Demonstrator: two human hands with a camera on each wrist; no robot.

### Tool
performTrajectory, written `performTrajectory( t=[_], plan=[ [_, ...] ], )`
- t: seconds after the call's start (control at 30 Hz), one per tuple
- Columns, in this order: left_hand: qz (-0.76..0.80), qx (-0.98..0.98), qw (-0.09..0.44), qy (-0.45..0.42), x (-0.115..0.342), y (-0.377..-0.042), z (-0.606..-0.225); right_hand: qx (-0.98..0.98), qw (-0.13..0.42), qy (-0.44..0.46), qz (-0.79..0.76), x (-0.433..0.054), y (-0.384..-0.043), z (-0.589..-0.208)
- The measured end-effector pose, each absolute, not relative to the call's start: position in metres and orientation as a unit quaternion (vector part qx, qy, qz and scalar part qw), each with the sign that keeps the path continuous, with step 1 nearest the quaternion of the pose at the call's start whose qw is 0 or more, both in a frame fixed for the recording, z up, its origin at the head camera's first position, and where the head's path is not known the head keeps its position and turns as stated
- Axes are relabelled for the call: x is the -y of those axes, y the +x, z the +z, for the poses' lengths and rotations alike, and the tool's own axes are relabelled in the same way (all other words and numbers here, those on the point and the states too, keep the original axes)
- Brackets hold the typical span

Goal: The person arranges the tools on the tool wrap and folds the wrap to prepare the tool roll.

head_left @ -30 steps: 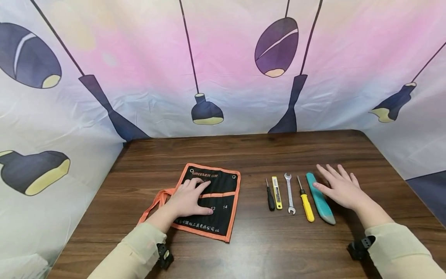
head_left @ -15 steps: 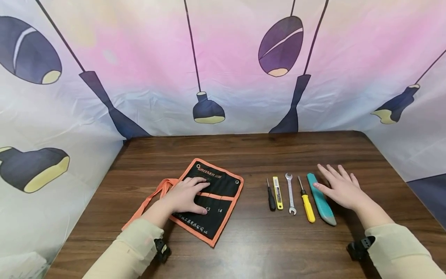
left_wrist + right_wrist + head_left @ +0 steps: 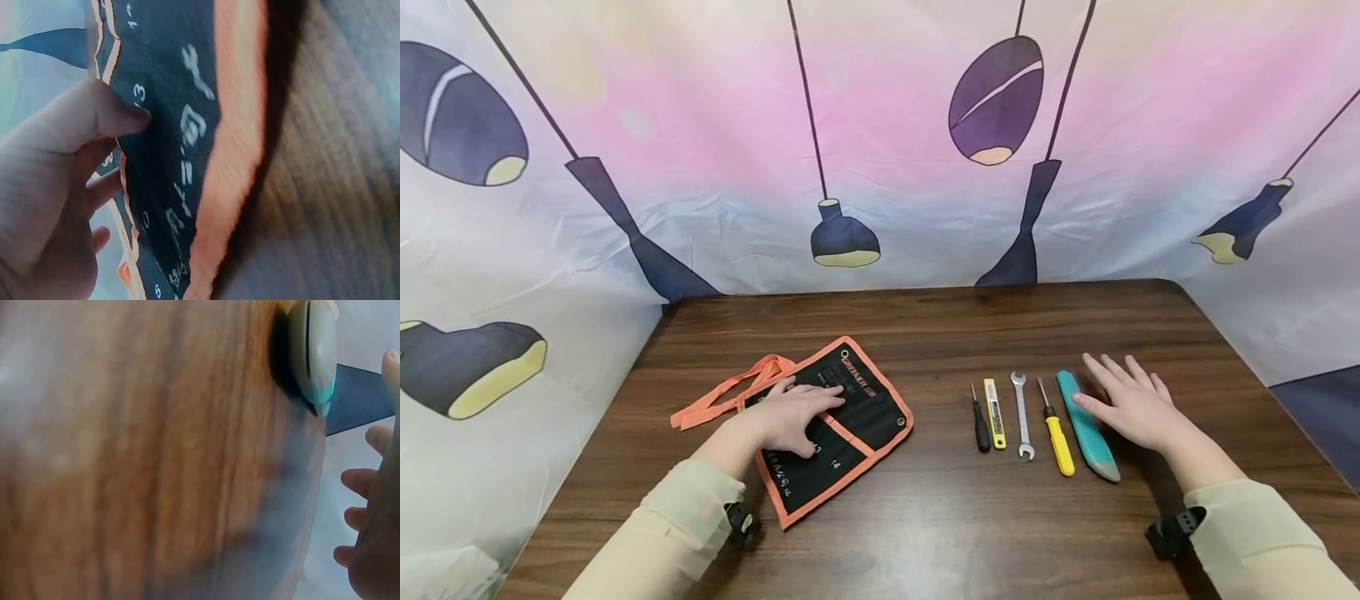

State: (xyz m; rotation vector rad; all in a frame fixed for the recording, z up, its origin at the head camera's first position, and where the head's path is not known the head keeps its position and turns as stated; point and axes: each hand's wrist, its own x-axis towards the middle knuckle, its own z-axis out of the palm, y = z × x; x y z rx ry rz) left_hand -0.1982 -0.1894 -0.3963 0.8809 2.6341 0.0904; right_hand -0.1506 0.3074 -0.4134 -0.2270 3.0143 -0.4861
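Note:
A black tool pouch (image 3: 882, 406) with orange trim and printed numbers lies turned at an angle on the table, its orange strap (image 3: 718, 400) trailing left. My left hand (image 3: 786, 417) rests on the pouch with fingers spread; in the left wrist view the thumb (image 3: 122, 115) touches the fabric by the "13". My right hand (image 3: 1131, 406) is spread, palm down, just beside a teal and grey handled tool (image 3: 1086, 429), holding nothing. To its left lie a yellow-handled screwdriver (image 3: 1059, 442), an open-end wrench (image 3: 1022, 417), a flat yellow piece with a label (image 3: 995, 414) and a small black-handled screwdriver (image 3: 981, 429).
The dark wood-grain table (image 3: 925, 533) ends at a back edge against a printed cloth backdrop (image 3: 910, 167) with lamp drawings. More cloth hangs at both sides. A black wrist device (image 3: 1176, 533) sits at the right sleeve.
The pouch has turned clockwise under my left hand, and its strap has swung up and away from the forearm. The left hand has shifted slightly left. The right hand and the row of tools stayed put.

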Motion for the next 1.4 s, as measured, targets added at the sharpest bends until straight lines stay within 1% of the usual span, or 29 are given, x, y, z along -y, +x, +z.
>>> performTrajectory(
  t=[0.07,0.23,0.3,0.57,0.97,1.4],
  plan=[
    [0.042,-0.934,0.166,0.313,0.191,-0.197,-0.397,-0.984,0.040,-0.074,-0.159,-0.308,-0.150,-0.414],
    [0.122,-0.939,0.067,0.314,0.199,-0.190,-0.405,-0.983,0.042,-0.074,-0.162,-0.309,-0.148,-0.417],
    [0.145,-0.939,0.044,0.308,0.203,-0.187,-0.408,-0.983,0.044,-0.073,-0.164,-0.309,-0.147,-0.418],
    [0.151,-0.942,0.057,0.294,0.208,-0.182,-0.419,-0.983,0.044,-0.066,-0.165,-0.310,-0.144,-0.420],
    [0.124,-0.947,0.030,0.296,0.202,-0.182,-0.426,-0.982,0.045,-0.058,-0.174,-0.313,-0.140,-0.421],
    [0.127,-0.939,0.067,0.314,0.204,-0.188,-0.421,-0.981,0.040,-0.068,-0.178,-0.314,-0.136,-0.426]
  ],
)
